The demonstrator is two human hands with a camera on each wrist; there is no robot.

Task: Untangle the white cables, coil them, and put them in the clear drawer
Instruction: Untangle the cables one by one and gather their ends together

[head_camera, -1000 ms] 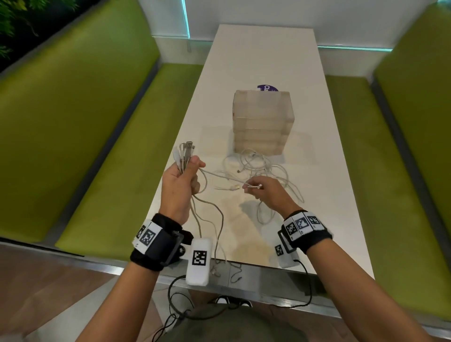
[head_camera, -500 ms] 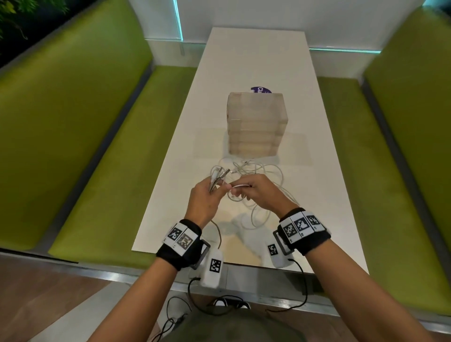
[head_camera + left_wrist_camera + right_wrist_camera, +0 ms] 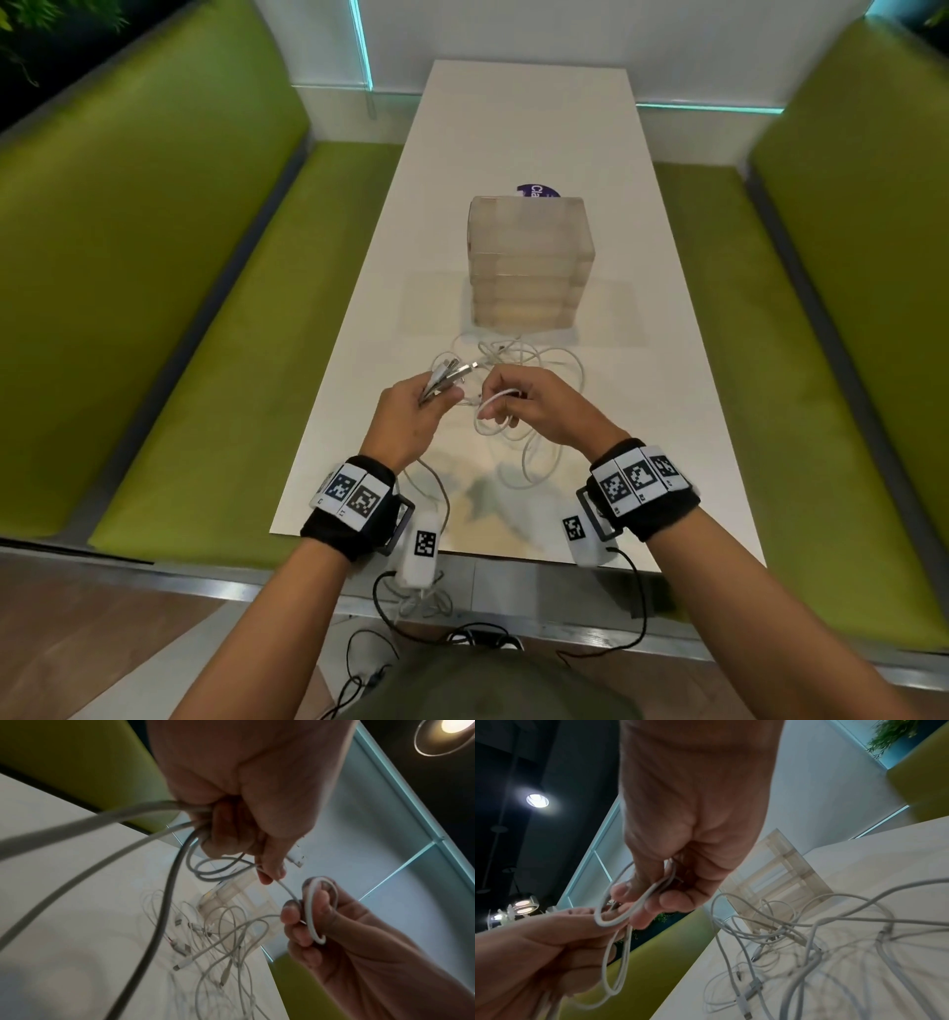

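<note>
- Step in hand, as we read it: untangling and the start of a coil. Nothing is in the clear drawer unit (image 3: 531, 267) yet; its drawers look closed.
- Our left hand (image 3: 411, 419) is clamped round a bundle of cable ends (image 3: 448, 379), plugs sticking out past the thumb toward the drawer unit.
- Our right hand (image 3: 534, 406) is curled on a small loop of white cable (image 3: 500, 403), pinched between thumb and fingers just beside the left hand.
- The rest of the white cables (image 3: 529, 370) lie in a loose heap on the bench (image 3: 513, 128), between our hands and the drawer unit, reaching to the foot of its front face.
- Strands trail from the left fist over the near bench edge (how far they hang, we cannot tell).
- Next move, by our judgement: draw the looped strand clear of the heap, wind further turns, watch for snagged plugs.
- Left wrist view only: the strands leave the left fist from below, and a short span of cable (image 3: 287, 890) runs from the left fingertips to the right hand's loop (image 3: 312, 908).
- Right wrist view only: the loop is doubled, a second bight (image 3: 618, 959) hanging below the fingers (image 3: 675, 900); several plugs (image 3: 753, 986) show in the heap.
- Head view only: both hands' place relative to the drawer unit, plus a purple sticker (image 3: 536, 190) behind it.
</note>
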